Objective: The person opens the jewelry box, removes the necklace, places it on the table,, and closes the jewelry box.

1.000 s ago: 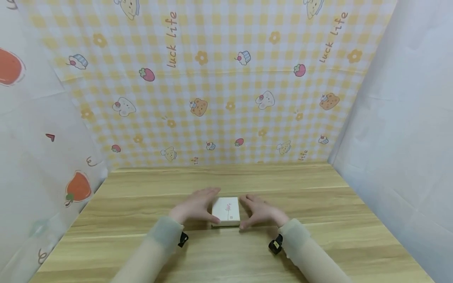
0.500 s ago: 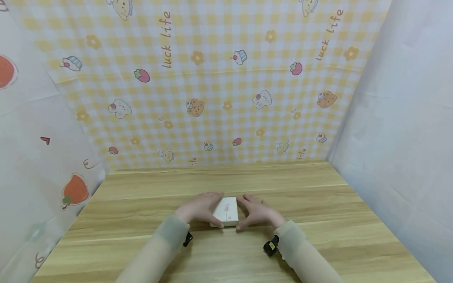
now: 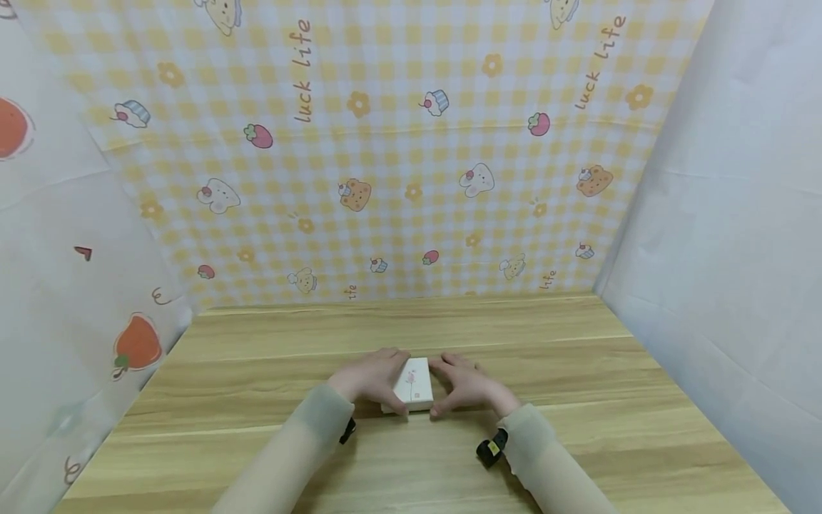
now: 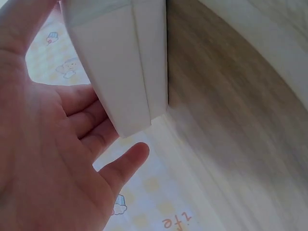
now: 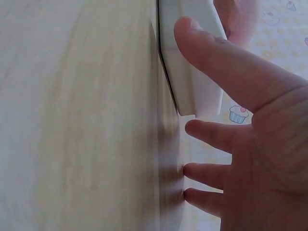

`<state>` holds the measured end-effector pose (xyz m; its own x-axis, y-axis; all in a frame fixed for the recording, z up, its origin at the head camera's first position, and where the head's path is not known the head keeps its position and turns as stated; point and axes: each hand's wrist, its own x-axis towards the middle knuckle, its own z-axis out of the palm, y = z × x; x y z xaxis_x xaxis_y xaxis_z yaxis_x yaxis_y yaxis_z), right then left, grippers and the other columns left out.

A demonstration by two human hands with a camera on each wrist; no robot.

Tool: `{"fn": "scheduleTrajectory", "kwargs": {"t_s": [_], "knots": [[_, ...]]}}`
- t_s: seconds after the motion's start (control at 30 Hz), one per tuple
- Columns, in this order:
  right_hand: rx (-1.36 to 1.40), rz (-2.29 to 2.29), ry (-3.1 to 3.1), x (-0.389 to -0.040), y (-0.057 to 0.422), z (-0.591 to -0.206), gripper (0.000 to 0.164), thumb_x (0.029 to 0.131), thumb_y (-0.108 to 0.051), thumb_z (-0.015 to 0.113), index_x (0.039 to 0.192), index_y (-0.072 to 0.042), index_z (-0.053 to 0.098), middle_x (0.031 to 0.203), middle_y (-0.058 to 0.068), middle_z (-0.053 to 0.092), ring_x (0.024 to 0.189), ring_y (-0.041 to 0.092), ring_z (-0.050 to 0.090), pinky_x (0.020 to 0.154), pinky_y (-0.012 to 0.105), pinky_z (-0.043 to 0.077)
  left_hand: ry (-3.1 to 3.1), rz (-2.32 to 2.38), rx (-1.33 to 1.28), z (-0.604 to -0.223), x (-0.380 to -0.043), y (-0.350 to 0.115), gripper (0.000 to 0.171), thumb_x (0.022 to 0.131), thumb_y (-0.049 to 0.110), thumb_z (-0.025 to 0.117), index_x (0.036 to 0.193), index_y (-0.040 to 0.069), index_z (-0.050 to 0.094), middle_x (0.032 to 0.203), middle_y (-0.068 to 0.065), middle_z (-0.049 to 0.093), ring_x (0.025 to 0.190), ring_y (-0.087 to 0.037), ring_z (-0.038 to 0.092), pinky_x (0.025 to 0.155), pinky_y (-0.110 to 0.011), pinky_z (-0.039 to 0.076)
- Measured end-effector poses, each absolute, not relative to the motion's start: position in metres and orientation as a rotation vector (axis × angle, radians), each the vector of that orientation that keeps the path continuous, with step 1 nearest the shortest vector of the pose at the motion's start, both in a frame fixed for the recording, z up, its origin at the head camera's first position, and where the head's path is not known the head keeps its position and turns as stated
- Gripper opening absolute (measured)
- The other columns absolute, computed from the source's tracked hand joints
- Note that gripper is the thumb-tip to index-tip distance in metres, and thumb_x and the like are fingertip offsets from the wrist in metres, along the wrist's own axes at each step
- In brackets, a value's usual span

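A small white lidded box (image 3: 412, 385) with a pink flower print sits on the wooden table between both hands. My left hand (image 3: 370, 378) covers its left side in the head view, gripping it with the thumb at the front edge and fingers at the back. In the left wrist view, the left fingers (image 4: 98, 127) reach behind the box's far end, beside the lid seam; the little finger sticks out straight. My right hand (image 3: 474, 389) is spread beside the box's right side. The right wrist view shows its thumb overlapping the box (image 5: 195, 77) and its fingertips just past the corner.
The wooden table (image 3: 546, 343) extends around the box on all sides. A yellow checked cloth (image 3: 385, 143) with cartoon prints hangs behind it, and white cloths hang at the left (image 3: 58, 300) and right (image 3: 719, 235). Black straps circle both wrists.
The left hand has moved right, further over the box. The right hand came slightly closer to the box, then stayed almost still. The head view shifted slightly.
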<state>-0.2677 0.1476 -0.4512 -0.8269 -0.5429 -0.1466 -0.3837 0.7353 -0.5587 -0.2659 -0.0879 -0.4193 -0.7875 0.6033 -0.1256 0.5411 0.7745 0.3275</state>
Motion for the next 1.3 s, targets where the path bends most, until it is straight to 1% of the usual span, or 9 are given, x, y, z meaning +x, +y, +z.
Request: {"fn": "scheduleTrajectory", "kwargs": {"t_s": [0.1,0.27,0.5,0.73,1.0,1.17,1.27,1.3], "knots": [[-0.723,-0.761,2.632,-0.268,0.149,-0.452,0.095,0.072,-0.046,0.082,0.151,-0.019,0.036,0.157,0.021,0.019,0.144,0.040,0.014,0.107,0.071,0.007,2.742,0.407,0.913,-0.420,-0.267,-0.085,0.102,0.064,0.045,0.086,0.142,-0.001,0.041,0.126,-0.007,0.053,0.101,-0.016,0.049,0.088,-0.035,0.045],[-0.730,-0.778,2.633,-0.269,0.151,-0.452,0.094,0.072,-0.046,0.082,0.150,-0.020,0.037,0.157,0.021,0.020,0.144,0.039,0.014,0.107,0.071,0.007,2.755,0.383,0.913,-0.422,-0.269,-0.084,0.100,0.064,0.044,0.085,0.142,0.000,0.041,0.125,-0.005,0.054,0.101,-0.015,0.049,0.088,-0.034,0.045],[-0.739,-0.792,2.627,-0.271,0.150,-0.453,0.094,0.072,-0.047,0.082,0.150,-0.021,0.037,0.157,0.021,0.020,0.144,0.039,0.014,0.107,0.071,0.007,2.750,0.436,0.914,-0.423,-0.271,-0.084,0.098,0.062,0.041,0.086,0.140,-0.001,0.043,0.120,-0.005,0.055,0.101,-0.017,0.048,0.087,-0.036,0.045],[-0.740,-0.785,2.634,-0.271,0.151,-0.453,0.094,0.072,-0.047,0.081,0.151,-0.022,0.036,0.157,0.021,0.020,0.143,0.040,0.015,0.107,0.071,0.006,2.759,0.417,0.943,-0.428,-0.275,-0.085,0.099,0.063,0.044,0.086,0.139,-0.002,0.043,0.120,-0.007,0.055,0.102,-0.018,0.049,0.088,-0.036,0.046],[-0.729,-0.780,2.634,-0.270,0.150,-0.451,0.094,0.073,-0.048,0.081,0.151,-0.021,0.036,0.157,0.020,0.020,0.144,0.039,0.014,0.107,0.071,0.006,2.758,0.443,0.952,-0.432,-0.276,-0.087,0.099,0.064,0.043,0.085,0.140,-0.002,0.042,0.125,-0.008,0.053,0.105,-0.019,0.048,0.090,-0.037,0.045],[-0.728,-0.782,2.636,-0.270,0.150,-0.451,0.094,0.073,-0.047,0.081,0.151,-0.020,0.037,0.157,0.020,0.020,0.144,0.039,0.014,0.107,0.070,0.006,2.771,0.441,0.957,-0.431,-0.273,-0.086,0.096,0.063,0.041,0.085,0.140,0.001,0.044,0.123,-0.006,0.054,0.102,-0.017,0.048,0.088,-0.035,0.045],[-0.729,-0.786,2.632,-0.269,0.150,-0.451,0.093,0.073,-0.047,0.081,0.150,-0.020,0.037,0.157,0.020,0.020,0.144,0.039,0.013,0.107,0.070,0.006,2.779,0.421,0.962,-0.431,-0.271,-0.085,0.095,0.062,0.040,0.085,0.139,0.003,0.044,0.122,-0.006,0.055,0.101,-0.018,0.050,0.089,-0.035,0.046],[-0.729,-0.785,2.631,-0.269,0.150,-0.451,0.093,0.073,-0.048,0.081,0.150,-0.019,0.037,0.157,0.020,0.020,0.144,0.039,0.013,0.107,0.070,0.006,2.781,0.413,0.959,-0.432,-0.271,-0.085,0.095,0.062,0.040,0.085,0.139,0.003,0.044,0.124,-0.007,0.055,0.104,-0.019,0.050,0.091,-0.036,0.045]]}}
